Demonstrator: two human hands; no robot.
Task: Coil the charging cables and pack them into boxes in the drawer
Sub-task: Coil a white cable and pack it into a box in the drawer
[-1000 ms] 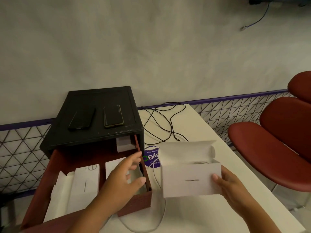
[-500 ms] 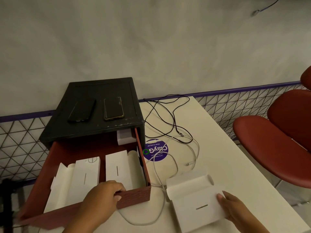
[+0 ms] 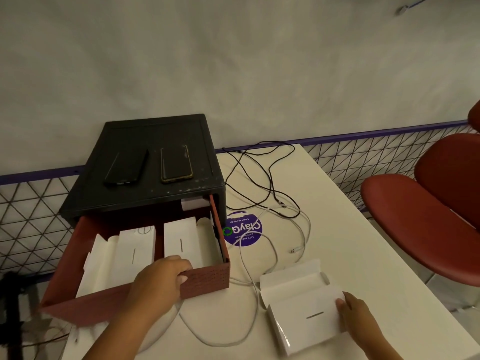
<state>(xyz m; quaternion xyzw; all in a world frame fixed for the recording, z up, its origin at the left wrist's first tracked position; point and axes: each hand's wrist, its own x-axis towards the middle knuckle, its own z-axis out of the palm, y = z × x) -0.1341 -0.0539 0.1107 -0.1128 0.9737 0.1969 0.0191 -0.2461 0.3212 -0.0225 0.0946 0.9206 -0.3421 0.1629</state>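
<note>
A red drawer [image 3: 207, 280] stands pulled out of a black cabinet [image 3: 145, 162]. Two open white boxes lie inside it, the left box [image 3: 122, 258] and the right box [image 3: 189, 242]. My left hand [image 3: 161, 279] grips the drawer's front rim, fingers curled over the edge. A third white box [image 3: 301, 305] lies on the table with its flap open, and my right hand [image 3: 355, 318] holds its right end. A white cable [image 3: 249, 284] sprawls loose between drawer and box. A black cable [image 3: 259, 178] lies tangled farther back.
Two dark phones [image 3: 176, 162] lie on top of the cabinet. A purple round sticker [image 3: 242, 231] marks the white table [image 3: 363, 255]. A red chair [image 3: 426, 211] stands to the right. A wire-mesh rail [image 3: 363, 154] runs along the table's far side.
The box in my right hand came down from the air onto the table. My left hand dropped from inside the drawer to its front rim, where it stays.
</note>
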